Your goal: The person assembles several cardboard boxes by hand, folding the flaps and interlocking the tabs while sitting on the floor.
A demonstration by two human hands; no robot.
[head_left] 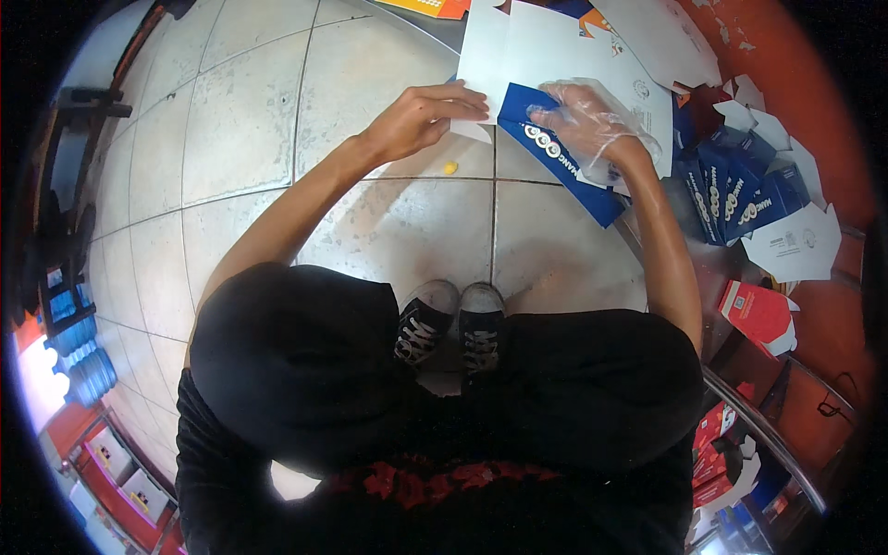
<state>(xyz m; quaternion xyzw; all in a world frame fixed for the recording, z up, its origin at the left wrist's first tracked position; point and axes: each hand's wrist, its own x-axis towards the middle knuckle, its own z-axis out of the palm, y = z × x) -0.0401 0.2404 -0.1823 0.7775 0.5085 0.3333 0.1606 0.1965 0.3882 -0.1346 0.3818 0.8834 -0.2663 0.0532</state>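
An unfolded cardboard carton [541, 51], white inside with a blue printed panel [563, 165], is held out beyond my knees. At its left edge, the fingers of my left hand [427, 116] are closed on a white flap. My right hand [587, 120], in a clear plastic glove, grips the carton from the right, its thumb lying over the blue panel. That panel is folded over and slants down to the right. The fingertips behind the card are partly hidden.
Several blue folded cartons [740, 190] are stacked at the right, with red cartons [760, 317] nearer me. A metal rail [763, 425] runs along the lower right. Below my hands, a small yellow piece [451, 168] lies on the tiled floor [388, 222]. Blue water jugs [91, 375] stand far left.
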